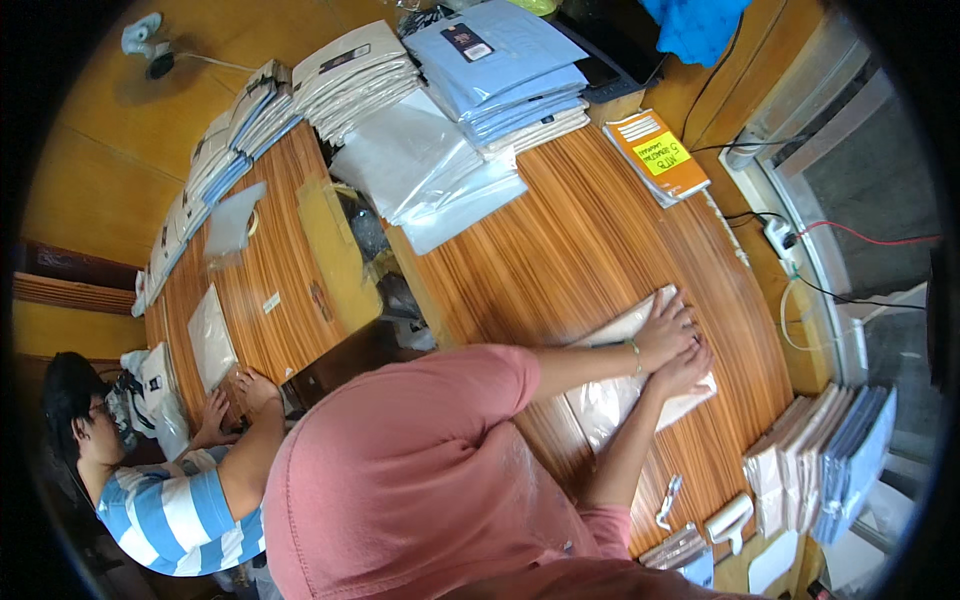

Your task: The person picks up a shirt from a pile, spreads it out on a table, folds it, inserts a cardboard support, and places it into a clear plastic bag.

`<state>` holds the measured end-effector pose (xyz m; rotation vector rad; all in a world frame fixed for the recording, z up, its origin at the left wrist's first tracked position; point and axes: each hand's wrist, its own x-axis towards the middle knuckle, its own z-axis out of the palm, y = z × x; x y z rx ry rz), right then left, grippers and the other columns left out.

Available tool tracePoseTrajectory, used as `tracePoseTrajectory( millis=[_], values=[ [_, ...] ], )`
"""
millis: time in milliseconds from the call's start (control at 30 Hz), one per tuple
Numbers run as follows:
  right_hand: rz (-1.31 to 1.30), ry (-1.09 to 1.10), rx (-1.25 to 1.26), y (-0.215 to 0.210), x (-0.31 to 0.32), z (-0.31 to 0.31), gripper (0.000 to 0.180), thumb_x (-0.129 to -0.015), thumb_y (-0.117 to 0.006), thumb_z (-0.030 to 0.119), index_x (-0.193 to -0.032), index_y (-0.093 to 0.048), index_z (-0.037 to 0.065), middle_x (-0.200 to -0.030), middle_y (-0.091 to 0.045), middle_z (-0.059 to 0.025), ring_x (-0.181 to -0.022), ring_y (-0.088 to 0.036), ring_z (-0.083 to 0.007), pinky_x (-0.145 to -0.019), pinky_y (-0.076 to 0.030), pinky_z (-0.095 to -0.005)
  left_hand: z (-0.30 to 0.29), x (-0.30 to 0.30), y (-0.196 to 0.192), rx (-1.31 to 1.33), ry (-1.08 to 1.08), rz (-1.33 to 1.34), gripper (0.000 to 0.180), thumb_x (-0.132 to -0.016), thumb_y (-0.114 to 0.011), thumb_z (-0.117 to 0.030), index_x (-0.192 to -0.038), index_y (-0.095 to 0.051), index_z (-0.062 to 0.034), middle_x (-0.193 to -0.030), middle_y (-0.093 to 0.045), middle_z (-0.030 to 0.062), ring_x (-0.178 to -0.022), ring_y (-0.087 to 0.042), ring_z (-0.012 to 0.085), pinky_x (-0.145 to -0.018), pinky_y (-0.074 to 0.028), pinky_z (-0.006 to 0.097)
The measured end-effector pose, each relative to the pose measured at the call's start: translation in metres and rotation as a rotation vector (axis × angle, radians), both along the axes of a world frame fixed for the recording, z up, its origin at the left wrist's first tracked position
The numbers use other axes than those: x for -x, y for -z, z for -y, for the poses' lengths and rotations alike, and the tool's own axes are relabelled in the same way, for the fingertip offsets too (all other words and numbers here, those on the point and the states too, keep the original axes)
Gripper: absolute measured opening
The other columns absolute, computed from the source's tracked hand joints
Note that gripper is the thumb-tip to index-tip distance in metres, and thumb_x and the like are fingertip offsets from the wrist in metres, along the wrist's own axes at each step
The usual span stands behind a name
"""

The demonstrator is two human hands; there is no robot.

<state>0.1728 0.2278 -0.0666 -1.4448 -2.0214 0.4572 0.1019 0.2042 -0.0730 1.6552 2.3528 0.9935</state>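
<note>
Both of my hands press on a flat off-white folded garment in a clear plastic bag [604, 402] on the striped wooden table [570, 235]. My left hand [664, 334], with a thin band at the wrist, lies on the packet's far right part, fingers stretched out. Close beside it rests my right hand [682, 370], palm down with fingers extended; the two hands touch or slightly overlap. Light glints off the plastic at the packet's near left part. Some of the packet is hidden under my hands and forearms.
Stacked blue packets [490, 60], cream packets [355, 75] and loose clear bags [410, 160] line the back. An orange notebook [665, 175] lies right. Upright packets [850, 465], a white-handled tool [668, 502] and a beige handled tool [729, 522] are near right. A co-worker [170, 500] works left.
</note>
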Motion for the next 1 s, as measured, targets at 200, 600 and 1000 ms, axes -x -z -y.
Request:
tracePoseTrajectory(
  millis=[200,600,1000],
  values=[
    [0.228,-0.169,-0.108,0.009,-0.046,-0.019,0.048,-0.093,-0.041,0.038,-0.132,-0.044,0.012,-0.141,-0.031,-0.0205,-0.131,-0.026,-0.0375,-0.105,-0.017,-0.0565,0.014,0.045,0.008,0.090,0.229,-0.232,0.049,-0.087,-0.048,-0.044,-0.130,-0.047,-0.0196,-0.141,-0.032,0.0134,-0.137,-0.015,0.0338,-0.102,-0.009,0.067],
    [0.386,-0.243,-0.032,-0.004,-0.058,-0.008,0.058,-0.091,-0.043,0.046,-0.135,-0.039,0.009,-0.140,-0.033,-0.0219,-0.129,-0.030,-0.0377,-0.104,-0.024,-0.0492,0.028,0.056,-0.005,0.227,0.223,0.050,0.056,-0.083,-0.048,-0.052,-0.130,-0.046,-0.0212,-0.142,-0.031,0.0143,-0.137,-0.016,0.0312,-0.104,-0.008,0.063],
    [-1.206,-0.403,1.660,-0.034,-0.118,0.114,0.048,-0.091,-0.053,0.016,-0.134,-0.035,0.005,-0.135,-0.041,-0.0143,-0.123,-0.041,-0.0260,-0.099,-0.038,-0.0379,0.227,0.106,-0.021,0.038,0.595,2.355,0.054,-0.092,-0.047,-0.045,-0.123,-0.050,-0.0005,-0.117,-0.058,0.0141,-0.104,-0.056,0.0181,-0.090,-0.045,0.034]
  ],
)
